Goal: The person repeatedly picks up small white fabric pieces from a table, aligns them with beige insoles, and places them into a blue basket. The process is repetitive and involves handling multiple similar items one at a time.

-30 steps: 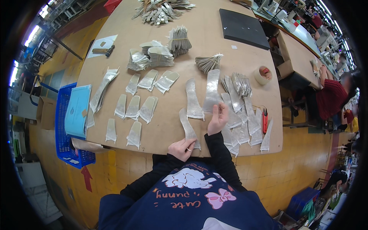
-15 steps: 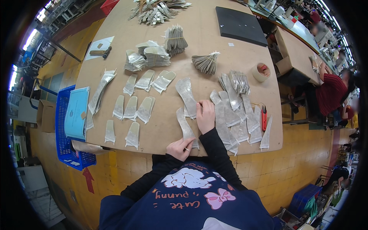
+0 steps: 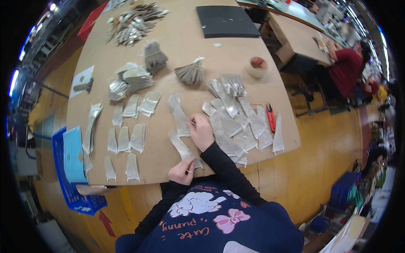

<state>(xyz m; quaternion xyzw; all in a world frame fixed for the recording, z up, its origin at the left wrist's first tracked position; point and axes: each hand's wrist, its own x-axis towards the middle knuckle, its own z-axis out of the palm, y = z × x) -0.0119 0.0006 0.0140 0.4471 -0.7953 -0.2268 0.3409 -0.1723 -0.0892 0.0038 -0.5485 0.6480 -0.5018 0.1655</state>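
Observation:
Two long curved grey pieces with a shiny surface lie before me, one above the other. My left hand [image 3: 181, 172] pinches the bottom end of the lower curved piece [image 3: 179, 143] near the table's front edge. At the side edge of the upper curved piece [image 3: 179, 114], my right hand [image 3: 201, 132] has its fingertips closed on it. Just right of that hand is a loose, overlapping pile of similar grey pieces [image 3: 223, 130]. Shorter round-topped grey pieces [image 3: 138, 137] lie in small groups to the left.
Red thread snips [image 3: 270, 118] lie right of the pile, below a tape roll [image 3: 256, 67]. Farther back are banded bundles [image 3: 155, 57], a heap of strips [image 3: 133, 25] and a black board [image 3: 228, 21]. A blue basket [image 3: 63, 162] stands left. A person [image 3: 346, 63] sits at right.
The view has turned, so the table and everything on it sit farther left. Both hands stay at the same two curved pieces, with little visible movement against them.

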